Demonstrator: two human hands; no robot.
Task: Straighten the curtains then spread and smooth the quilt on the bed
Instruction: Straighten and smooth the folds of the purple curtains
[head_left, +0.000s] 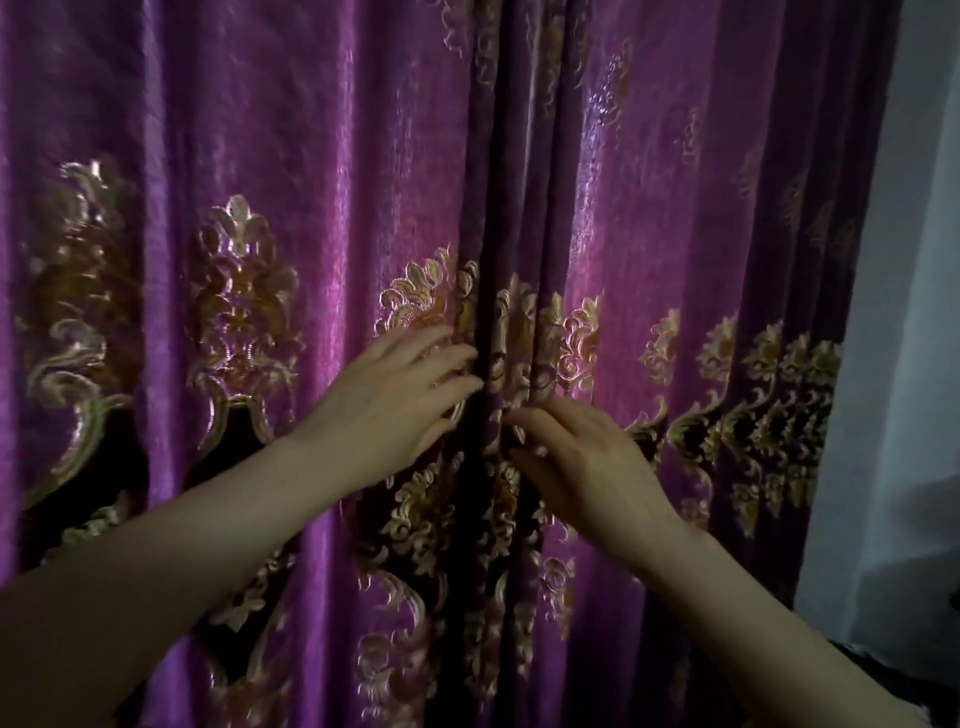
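Purple curtains (322, 171) with gold embroidered patterns fill almost the whole view, hanging in vertical folds. A deep dark fold runs down the middle where the two panels meet. My left hand (395, 400) lies flat against the left panel, fingers spread and fingertips at the edge of that fold. My right hand (576, 457) is just right of the fold and lower, its fingers curled and pinching a pleat of the right curtain panel (691, 208). The bed and the quilt are out of sight.
A pale grey wall (904, 322) shows at the right edge beyond the curtain. A dark object (940, 670) sits low in the right corner, too dim to identify.
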